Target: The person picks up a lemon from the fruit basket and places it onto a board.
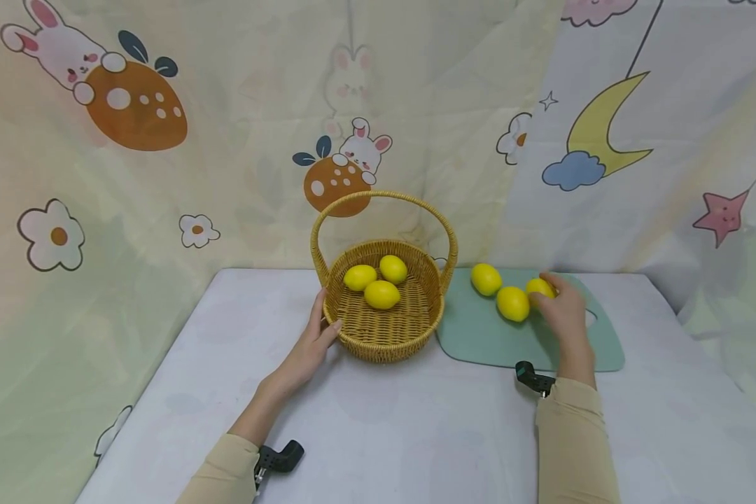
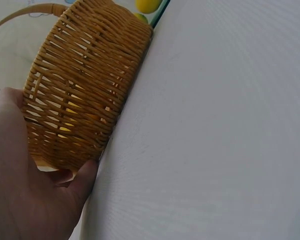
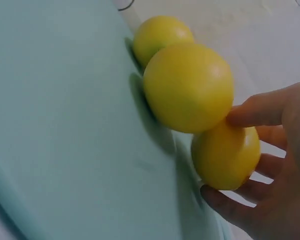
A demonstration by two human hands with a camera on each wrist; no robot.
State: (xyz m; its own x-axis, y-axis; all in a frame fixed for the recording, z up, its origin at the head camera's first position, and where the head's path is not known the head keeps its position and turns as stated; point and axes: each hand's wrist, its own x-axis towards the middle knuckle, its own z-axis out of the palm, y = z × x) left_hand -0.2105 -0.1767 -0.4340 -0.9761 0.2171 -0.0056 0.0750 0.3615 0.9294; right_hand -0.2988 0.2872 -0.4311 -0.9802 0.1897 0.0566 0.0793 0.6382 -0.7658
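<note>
A wicker basket (image 1: 384, 348) with a tall arched handle stands upright on the table with three lemons (image 1: 381, 295) inside. At its left side my left hand (image 1: 311, 346) holds the woven wall. In the left wrist view the thumb lies low by the basket's base and a finger reaches up near the rim; other fingers are partly hidden. My right hand (image 1: 562, 308) grips a lemon (image 3: 226, 156) at the right of a green cutting board (image 1: 479, 343), thumb and fingers around it. Beside it on the board are a nearer lemon (image 1: 513, 304) and a farther lemon (image 1: 486, 279).
The board lies right of the basket, close to its side. A white cloth covers the table (image 1: 416, 434). Behind its far edge hangs a printed curtain (image 1: 246, 140). Each wrist carries a small black camera (image 1: 534, 379).
</note>
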